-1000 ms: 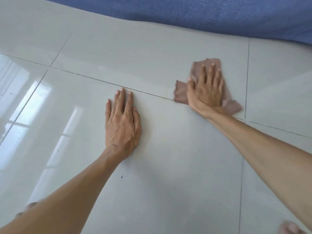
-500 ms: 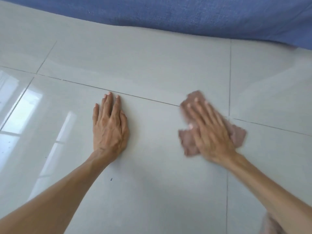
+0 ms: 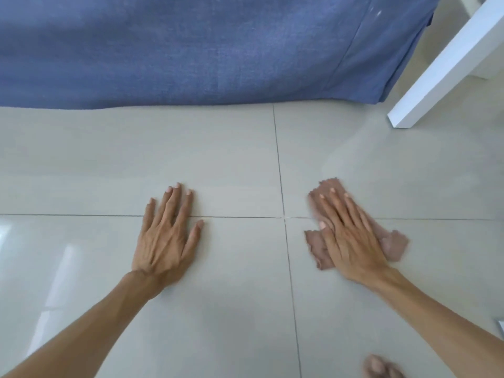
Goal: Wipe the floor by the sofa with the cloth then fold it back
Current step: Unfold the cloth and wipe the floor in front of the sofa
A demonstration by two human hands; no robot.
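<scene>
A small brownish-pink cloth with frayed edges lies flat on the pale grey tiled floor, right of a tile joint crossing. My right hand presses flat on top of it, fingers spread and pointing away from me, covering most of its middle. My left hand rests palm down on the bare tile to the left, fingers apart, holding nothing. The blue fabric front of the sofa hangs down to the floor along the far side.
A white furniture leg stands on the floor at the upper right, beside the sofa's corner. Toes of a foot show at the bottom right. Window light reflects on the tiles at the left.
My right hand has slid the cloth toward me and to the right across the tile joint. The view has lifted, so the sofa front and the white leg now show.
</scene>
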